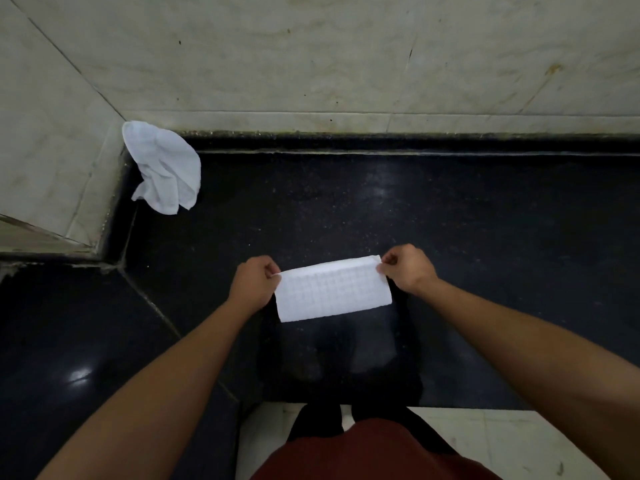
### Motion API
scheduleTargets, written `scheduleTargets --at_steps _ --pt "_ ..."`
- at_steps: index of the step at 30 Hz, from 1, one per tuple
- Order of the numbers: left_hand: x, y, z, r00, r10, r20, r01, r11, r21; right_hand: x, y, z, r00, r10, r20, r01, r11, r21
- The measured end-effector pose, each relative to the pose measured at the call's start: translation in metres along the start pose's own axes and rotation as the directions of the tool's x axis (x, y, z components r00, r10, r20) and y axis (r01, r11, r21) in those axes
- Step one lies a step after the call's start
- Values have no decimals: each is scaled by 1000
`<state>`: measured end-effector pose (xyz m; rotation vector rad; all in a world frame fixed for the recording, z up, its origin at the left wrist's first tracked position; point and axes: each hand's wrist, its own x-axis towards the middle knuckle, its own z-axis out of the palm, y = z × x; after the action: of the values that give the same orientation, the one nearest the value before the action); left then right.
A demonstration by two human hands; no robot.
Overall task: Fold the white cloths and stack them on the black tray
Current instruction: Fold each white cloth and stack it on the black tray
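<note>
A white checked cloth [333, 289], folded into a flat strip, hangs stretched between my two hands above the dark counter. My left hand [254, 280] pinches its left top corner and my right hand [407, 270] pinches its right top corner. Below the cloth lies a black tray [273, 362], hard to tell apart from the dark counter; only its faint outline shows. A second white cloth [166, 168] lies crumpled in the back left corner of the counter, against the wall.
The black speckled counter [485, 237] runs wide to the right and meets a cream tiled wall [346, 64] at the back. A tiled pillar [52, 150] juts in at the left. Pale floor tiles [502, 445] show below the counter's front edge.
</note>
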<state>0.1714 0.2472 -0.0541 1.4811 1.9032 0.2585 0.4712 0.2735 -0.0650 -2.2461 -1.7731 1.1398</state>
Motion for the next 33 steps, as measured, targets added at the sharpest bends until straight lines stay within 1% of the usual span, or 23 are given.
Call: scheduleTargets --at_steps 5,8,11,13,14,15,17,19,21,23,25,29,30,33 --pt "21 -5 13 1000 5 29 -7 996 87 11 -6 10 997 78 -14 -79 987 -141" --pt "26 -6 20 999 -33 28 29 992 124 11 -7 11 996 89 -30 -93 973 -213" --pt "22 -7 23 998 -31 -47 38 984 173 3 -5 11 994 -24 -104 -5 963 -269" --pt "14 -5 24 996 41 -79 -26 982 189 -8 -6 14 983 -129 -129 95 965 -246" --pt "9 -2 25 994 93 -63 -79 978 195 -14 -9 17 978 -175 -109 147 963 -226" --pt "2 2 28 990 143 -21 -136 971 198 -20 -11 23 977 -207 -59 192 962 -196" --pt "-15 7 37 975 200 99 -217 956 198 -35 -17 38 971 -217 103 228 967 -111" --pt "-27 2 46 964 184 190 -218 960 176 -44 -17 52 956 -196 220 211 976 -49" --pt "-33 -11 49 968 139 209 -176 970 167 -45 -10 57 958 -155 240 166 986 -26" --pt "-34 -24 48 975 132 176 -158 977 143 -43 1 53 975 -73 208 67 997 35" --pt "-36 -31 48 973 162 165 -184 975 123 -42 13 45 984 -6 176 -8 997 78" --pt "-45 -35 52 958 238 160 -268 942 201 -41 21 30 987 48 156 -50 999 6" --pt "-45 -34 51 954 269 134 -294 928 230 -39 20 26 992 50 114 -49 999 -9" --pt "-39 -26 45 927 370 64 -372 884 283 -29 11 15 995 60 -83 -60 998 -3"
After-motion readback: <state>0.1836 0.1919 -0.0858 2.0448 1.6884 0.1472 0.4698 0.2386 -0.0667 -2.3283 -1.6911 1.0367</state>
